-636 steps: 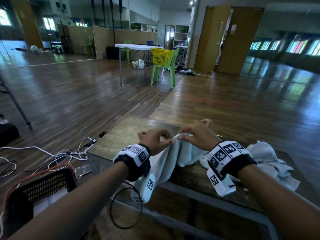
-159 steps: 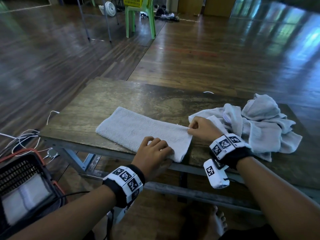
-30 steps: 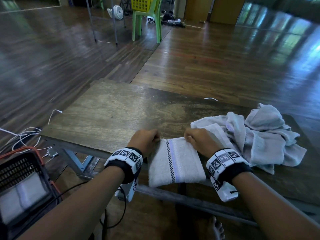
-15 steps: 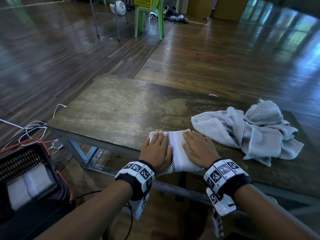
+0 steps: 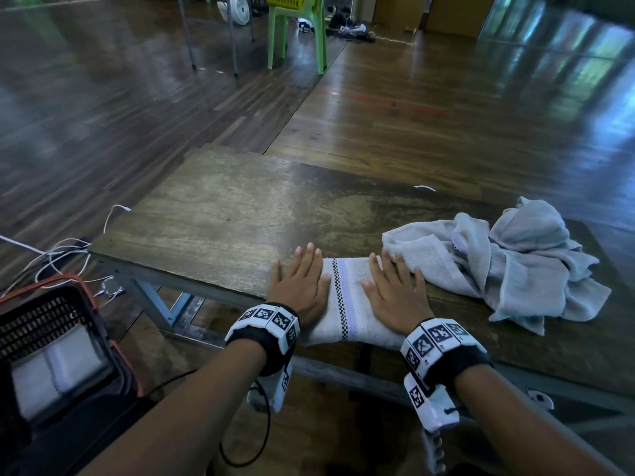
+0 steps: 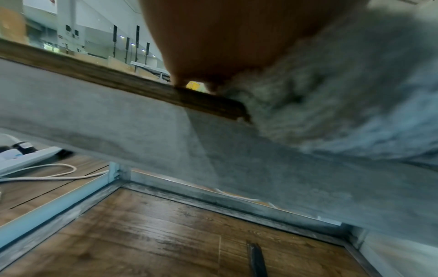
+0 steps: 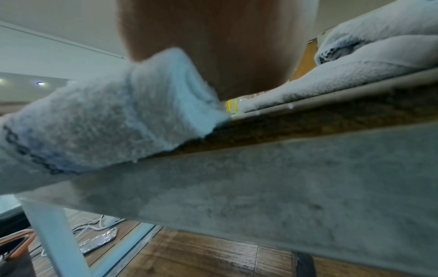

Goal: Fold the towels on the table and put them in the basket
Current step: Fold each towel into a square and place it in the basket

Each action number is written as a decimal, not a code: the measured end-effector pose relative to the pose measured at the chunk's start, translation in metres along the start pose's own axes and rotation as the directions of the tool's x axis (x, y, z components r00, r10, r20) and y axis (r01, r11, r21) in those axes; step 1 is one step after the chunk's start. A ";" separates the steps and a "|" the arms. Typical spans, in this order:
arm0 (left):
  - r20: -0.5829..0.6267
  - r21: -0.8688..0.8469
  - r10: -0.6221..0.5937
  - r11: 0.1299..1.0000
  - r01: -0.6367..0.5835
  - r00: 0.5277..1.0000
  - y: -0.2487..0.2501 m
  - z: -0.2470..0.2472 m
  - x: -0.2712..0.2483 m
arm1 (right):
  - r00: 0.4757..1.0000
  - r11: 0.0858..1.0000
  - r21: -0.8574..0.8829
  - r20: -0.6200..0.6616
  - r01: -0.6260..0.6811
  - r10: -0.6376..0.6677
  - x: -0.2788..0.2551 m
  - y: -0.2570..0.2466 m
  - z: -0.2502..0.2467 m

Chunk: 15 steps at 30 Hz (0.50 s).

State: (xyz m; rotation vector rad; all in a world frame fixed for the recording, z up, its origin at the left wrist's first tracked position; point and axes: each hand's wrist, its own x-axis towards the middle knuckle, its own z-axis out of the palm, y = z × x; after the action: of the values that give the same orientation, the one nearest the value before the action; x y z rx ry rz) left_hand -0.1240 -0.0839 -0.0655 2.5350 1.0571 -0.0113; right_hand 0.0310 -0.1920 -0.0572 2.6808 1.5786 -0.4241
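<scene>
A small folded grey towel (image 5: pixel 347 304) with a checked stripe lies at the near edge of the wooden table (image 5: pixel 223 214), its near end hanging over the edge. My left hand (image 5: pixel 302 280) lies flat on its left side, fingers straight. My right hand (image 5: pixel 391 286) presses flat on its right side. A heap of unfolded grey towels (image 5: pixel 508 266) sits just to the right, touching my right fingers. The black basket (image 5: pixel 51 341) with an orange rim stands on the floor at the lower left, a folded towel (image 5: pixel 55 369) inside. The wrist views show the folded towel (image 6: pixel 331 97) (image 7: pixel 106 116) under each palm.
White cables (image 5: pixel 62 255) and a power strip (image 6: pixel 26 157) lie on the floor left of the table. The table's metal frame (image 5: pixel 165 304) runs below its edge. A green chair (image 5: pixel 295 32) with a yellow basket and a fan (image 5: pixel 237 8) stand far back.
A second ago both hands pinched the towel's far corners; now they lie flat on it, having slid outward to press it down. The towel looks shorter and thicker.
</scene>
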 end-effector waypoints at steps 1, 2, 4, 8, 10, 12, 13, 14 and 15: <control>-0.004 -0.005 -0.023 1.000 0.023 1.000 -0.005 -0.001 0.000 | 1.000 1.000 -0.004 0.005 -0.013 0.013 -0.001 0.002 -0.001; -0.005 -0.003 -0.047 0.999 0.047 0.999 -0.010 -0.002 -0.001 | 1.000 1.000 -0.021 0.000 -0.019 0.019 -0.001 0.003 -0.002; 0.005 0.014 -0.083 0.996 0.083 0.997 -0.017 -0.004 -0.003 | 0.999 0.997 -0.076 -0.037 -0.018 0.015 -0.004 0.006 -0.005; -0.102 -0.022 -0.093 0.996 0.091 0.990 -0.018 -0.016 -0.011 | 0.982 0.995 -0.078 -0.182 -0.064 0.049 -0.011 0.010 -0.016; -0.172 -0.097 -0.134 0.988 0.119 0.976 -0.015 -0.023 -0.017 | 0.972 0.995 -0.004 -0.215 -0.103 0.100 -0.015 0.009 -0.021; -0.110 -0.222 -0.220 0.956 0.192 0.969 -0.012 -0.027 -0.022 | 0.969 0.983 0.074 -0.173 -0.168 0.178 -0.018 0.009 -0.025; -0.058 -0.288 -0.254 0.930 0.227 0.965 -0.010 -0.027 -0.023 | 0.967 0.975 0.097 -0.139 -0.201 0.213 -0.020 0.008 -0.026; -0.020 -0.332 -0.268 0.910 0.247 0.963 -0.009 -0.026 -0.024 | 0.964 0.966 0.120 -0.111 -0.228 0.241 -0.021 0.007 -0.026; 0.002 -0.352 -0.267 0.902 0.250 0.964 -0.008 -0.025 -0.023 | 0.960 0.957 0.148 -0.090 -0.251 0.266 -0.022 0.006 -0.027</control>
State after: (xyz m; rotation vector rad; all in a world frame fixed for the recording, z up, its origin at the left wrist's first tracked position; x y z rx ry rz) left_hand -0.1496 -0.0853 -0.0415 2.0729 1.2822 0.1510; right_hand 0.0324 -0.2107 -0.0267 3.0075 1.2331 -0.3960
